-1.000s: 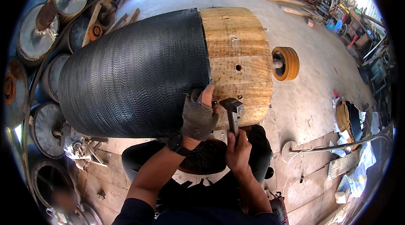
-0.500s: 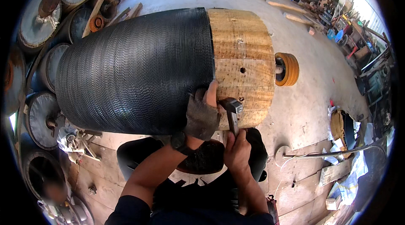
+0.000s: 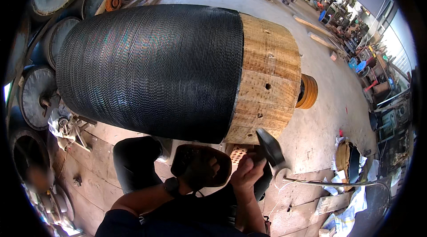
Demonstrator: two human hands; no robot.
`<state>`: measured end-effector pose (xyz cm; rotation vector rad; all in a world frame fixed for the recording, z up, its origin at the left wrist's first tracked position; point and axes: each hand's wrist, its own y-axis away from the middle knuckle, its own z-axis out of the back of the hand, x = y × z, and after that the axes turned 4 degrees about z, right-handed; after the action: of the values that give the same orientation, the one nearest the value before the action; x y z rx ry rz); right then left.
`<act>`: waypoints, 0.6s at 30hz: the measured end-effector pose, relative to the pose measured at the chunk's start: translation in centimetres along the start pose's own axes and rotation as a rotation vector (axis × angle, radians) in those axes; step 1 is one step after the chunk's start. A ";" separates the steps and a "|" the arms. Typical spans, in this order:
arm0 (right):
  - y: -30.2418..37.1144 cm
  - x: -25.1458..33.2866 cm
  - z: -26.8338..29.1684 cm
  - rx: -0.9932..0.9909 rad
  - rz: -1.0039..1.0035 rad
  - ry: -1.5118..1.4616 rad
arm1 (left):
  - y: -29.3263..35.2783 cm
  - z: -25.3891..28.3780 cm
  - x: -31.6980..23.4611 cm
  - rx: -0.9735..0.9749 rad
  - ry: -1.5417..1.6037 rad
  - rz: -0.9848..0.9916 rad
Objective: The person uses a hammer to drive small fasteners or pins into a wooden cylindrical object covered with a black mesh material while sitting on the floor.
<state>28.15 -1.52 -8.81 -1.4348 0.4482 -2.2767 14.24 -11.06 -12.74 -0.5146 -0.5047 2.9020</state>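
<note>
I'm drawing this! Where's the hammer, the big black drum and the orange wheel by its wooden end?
Hammer (image 3: 271,149), head camera view: on its metal head.
Black drum (image 3: 151,70), head camera view: on its ridged side.
Orange wheel (image 3: 311,92), head camera view: on its grooved rim.

The person wears a dark navy-blue fabric top (image 3: 191,229) whose sleeves (image 3: 119,222) end above the bare forearms (image 3: 142,200). A black wristwatch (image 3: 172,185) with a dark strap rings the left wrist (image 3: 183,187). A dark glove (image 3: 192,172), its detail lost in shadow, covers the left hand (image 3: 198,174), leaving bare fingers (image 3: 214,166); the right hand (image 3: 247,172) is bare. Black fabric trousers (image 3: 134,161) cover the legs.
</note>
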 end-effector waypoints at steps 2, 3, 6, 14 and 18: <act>-1.2 1.2 -0.3 0.195 -0.083 0.299 | 0.7 -0.8 0.4 0.016 -0.023 -0.027; -1.2 1.1 0.0 0.186 -0.041 0.236 | 1.0 -1.1 0.5 0.024 -0.034 -0.041; -0.7 1.7 1.1 0.063 -0.008 0.035 | -0.6 0.2 0.2 0.130 -0.055 -0.009; -2.1 2.8 0.3 0.217 -0.064 0.229 | -0.2 1.8 -0.8 0.167 -0.131 0.016; -0.3 3.1 1.1 0.021 0.006 -0.002 | -0.2 3.3 -0.6 0.133 -0.110 -0.012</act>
<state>27.88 -2.88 -5.80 -1.4241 0.4261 -2.2687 13.61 -11.94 -9.58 -0.3337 -0.3244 2.9387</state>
